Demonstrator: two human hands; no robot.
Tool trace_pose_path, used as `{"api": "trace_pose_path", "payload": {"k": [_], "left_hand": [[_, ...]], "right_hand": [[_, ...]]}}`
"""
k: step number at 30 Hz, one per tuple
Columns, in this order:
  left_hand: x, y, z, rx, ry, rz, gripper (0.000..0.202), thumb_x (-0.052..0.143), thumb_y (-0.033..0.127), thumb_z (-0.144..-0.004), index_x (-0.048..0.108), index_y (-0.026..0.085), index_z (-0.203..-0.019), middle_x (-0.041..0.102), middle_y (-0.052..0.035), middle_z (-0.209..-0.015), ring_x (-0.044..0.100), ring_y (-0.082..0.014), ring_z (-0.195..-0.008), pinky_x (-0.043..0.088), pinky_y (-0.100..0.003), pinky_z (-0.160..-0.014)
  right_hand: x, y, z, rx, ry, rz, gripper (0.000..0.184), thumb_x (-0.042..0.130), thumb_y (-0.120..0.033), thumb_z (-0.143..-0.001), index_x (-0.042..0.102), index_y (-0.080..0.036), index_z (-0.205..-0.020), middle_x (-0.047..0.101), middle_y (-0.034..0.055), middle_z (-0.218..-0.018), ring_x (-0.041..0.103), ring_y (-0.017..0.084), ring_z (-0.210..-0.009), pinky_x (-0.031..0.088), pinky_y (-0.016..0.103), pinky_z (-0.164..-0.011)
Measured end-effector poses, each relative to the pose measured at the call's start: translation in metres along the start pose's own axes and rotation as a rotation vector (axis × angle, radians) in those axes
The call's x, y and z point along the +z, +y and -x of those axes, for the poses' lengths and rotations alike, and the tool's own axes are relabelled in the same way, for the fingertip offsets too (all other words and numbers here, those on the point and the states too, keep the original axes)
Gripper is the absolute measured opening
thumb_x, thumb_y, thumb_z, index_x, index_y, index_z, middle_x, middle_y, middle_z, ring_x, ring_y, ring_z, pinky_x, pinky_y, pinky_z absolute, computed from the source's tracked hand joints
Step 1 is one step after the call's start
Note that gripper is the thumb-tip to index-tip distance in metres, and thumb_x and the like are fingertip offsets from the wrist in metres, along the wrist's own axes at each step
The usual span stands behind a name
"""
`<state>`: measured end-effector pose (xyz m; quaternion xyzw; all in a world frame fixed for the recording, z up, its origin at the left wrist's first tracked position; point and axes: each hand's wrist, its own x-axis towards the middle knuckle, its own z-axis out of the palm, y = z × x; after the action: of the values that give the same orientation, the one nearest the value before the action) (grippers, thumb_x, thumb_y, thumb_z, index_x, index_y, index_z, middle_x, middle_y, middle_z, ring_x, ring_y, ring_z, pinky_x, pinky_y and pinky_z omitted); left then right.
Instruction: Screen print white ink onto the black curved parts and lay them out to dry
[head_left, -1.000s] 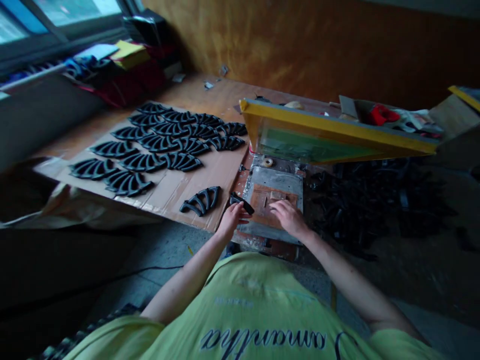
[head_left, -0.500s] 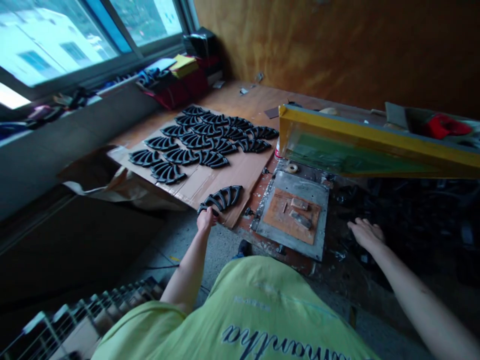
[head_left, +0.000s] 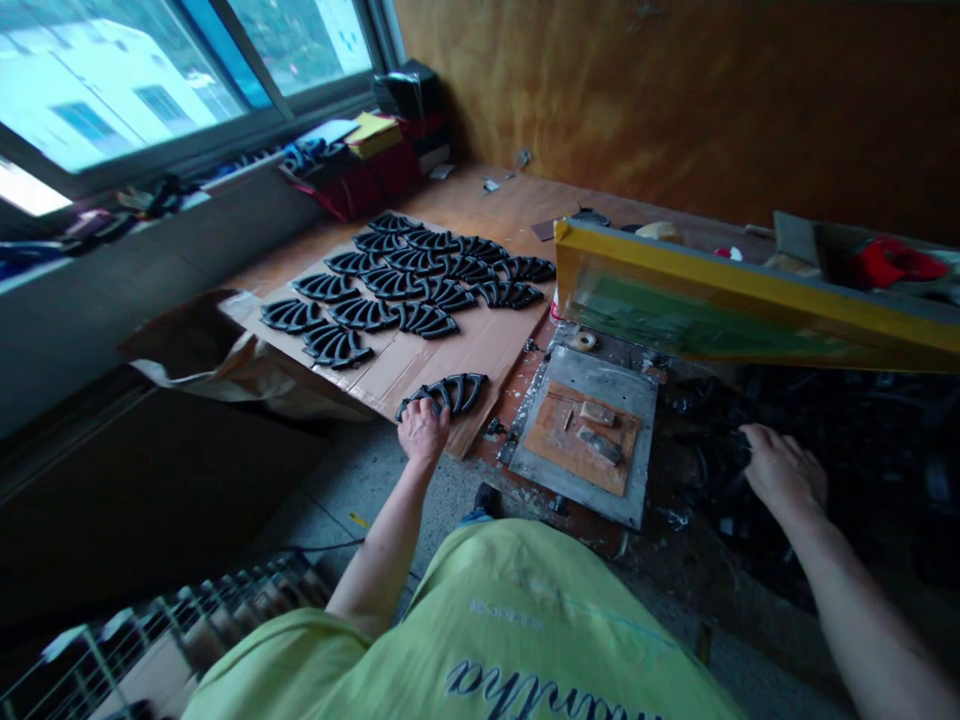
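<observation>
My left hand (head_left: 423,428) rests at the near edge of a cardboard sheet (head_left: 480,345), its fingers curled on the end of a black fan-shaped part (head_left: 448,392). My right hand (head_left: 783,473) reaches into a dark heap of black parts (head_left: 832,440) on the right; its fingertips are buried in the heap. Between the hands lies a grey metal plate with a brown jig (head_left: 589,430), nothing on it. Above it a yellow-framed printing screen (head_left: 742,300) is tilted up.
Several more black fan-shaped parts (head_left: 409,285) lie in rows on the cardboard. A window sill at the left holds clutter and a red box (head_left: 360,180). A wooden wall stands behind the bench. A small tape roll (head_left: 583,340) lies by the plate.
My left hand carried a black part from the jig to the cardboard and set it beside another. My right hand left the jig and moved right into the heap.
</observation>
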<state>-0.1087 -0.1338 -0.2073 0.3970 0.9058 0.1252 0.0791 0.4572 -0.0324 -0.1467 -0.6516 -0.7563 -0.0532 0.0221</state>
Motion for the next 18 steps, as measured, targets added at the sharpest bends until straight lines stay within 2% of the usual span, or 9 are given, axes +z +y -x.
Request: {"api": "trace_pose_path", "payload": {"k": [2, 4, 6, 9, 13, 16, 18], "left_hand": [[0.008, 0.017, 0.012, 0.095, -0.021, -0.019, 0.055, 0.048, 0.055, -0.089, 0.057, 0.023, -0.132, 0.048, -0.0167, -0.144, 0.044, -0.036, -0.13, 0.041, -0.049, -0.1], [0.015, 0.031, 0.017, 0.082, -0.077, -0.021, 0.061, 0.049, 0.059, -0.087, 0.056, 0.024, -0.136, 0.04, -0.0154, -0.152, 0.035, -0.0383, -0.136, 0.038, -0.053, -0.103], [0.02, 0.042, 0.015, 0.038, -0.106, -0.018, 0.066, 0.049, 0.061, -0.085, 0.055, 0.021, -0.137, 0.037, -0.0168, -0.155, 0.03, -0.0417, -0.139, 0.034, -0.057, -0.105], [0.024, 0.05, 0.006, -0.019, -0.103, -0.005, 0.068, 0.05, 0.06, -0.083, 0.055, 0.018, -0.136, 0.039, -0.0185, -0.153, 0.03, -0.0451, -0.138, 0.029, -0.062, -0.106], [0.024, 0.048, -0.004, -0.051, -0.113, 0.001, 0.062, 0.053, 0.057, -0.082, 0.061, 0.017, -0.129, 0.048, -0.0194, -0.146, 0.038, -0.0437, -0.133, 0.032, -0.06, -0.104], [0.02, 0.042, -0.014, -0.015, -0.105, -0.012, 0.058, 0.056, 0.058, -0.081, 0.066, 0.017, -0.121, 0.054, -0.0189, -0.14, 0.044, -0.0418, -0.129, 0.037, -0.056, -0.102], [0.016, 0.042, -0.025, 0.038, -0.059, -0.026, 0.053, 0.057, 0.057, -0.081, 0.069, 0.018, -0.116, 0.057, -0.0176, -0.137, 0.046, -0.04, -0.127, 0.039, -0.054, -0.1]], "right_hand": [[-0.014, -0.024, 0.0, 0.021, 0.1, -0.211, 0.036, 0.04, -0.021, -0.088, 0.06, -0.024, -0.118, 0.067, 0.0174, -0.12, 0.061, 0.033, -0.11, 0.05, 0.049, -0.091], [-0.021, -0.056, 0.002, 0.001, 0.164, -0.477, 0.032, 0.042, -0.028, -0.091, 0.057, -0.021, -0.118, 0.065, 0.0158, -0.125, 0.061, 0.03, -0.117, 0.049, 0.048, -0.099], [-0.019, -0.09, 0.007, -0.042, 0.158, -0.723, 0.028, 0.045, -0.034, -0.092, 0.055, -0.023, -0.116, 0.064, 0.0143, -0.128, 0.06, 0.028, -0.12, 0.049, 0.047, -0.101], [-0.003, -0.136, 0.017, -0.099, 0.096, -0.967, 0.021, 0.048, -0.039, -0.093, 0.055, -0.025, -0.107, 0.067, 0.0125, -0.126, 0.063, 0.025, -0.117, 0.052, 0.046, -0.099], [0.023, -0.172, 0.025, -0.109, 0.104, -1.044, 0.017, 0.049, -0.037, -0.094, 0.057, -0.025, -0.102, 0.07, 0.0115, -0.12, 0.065, 0.025, -0.114, 0.053, 0.047, -0.098], [0.033, -0.186, 0.025, -0.094, 0.144, -1.023, 0.02, 0.047, -0.036, -0.095, 0.06, -0.025, -0.104, 0.069, 0.0118, -0.122, 0.064, 0.026, -0.116, 0.052, 0.048, -0.099], [0.035, -0.193, 0.023, -0.099, 0.173, -1.003, 0.022, 0.048, -0.036, -0.095, 0.063, -0.024, -0.104, 0.069, 0.0119, -0.121, 0.064, 0.026, -0.116, 0.051, 0.049, -0.099]]}}
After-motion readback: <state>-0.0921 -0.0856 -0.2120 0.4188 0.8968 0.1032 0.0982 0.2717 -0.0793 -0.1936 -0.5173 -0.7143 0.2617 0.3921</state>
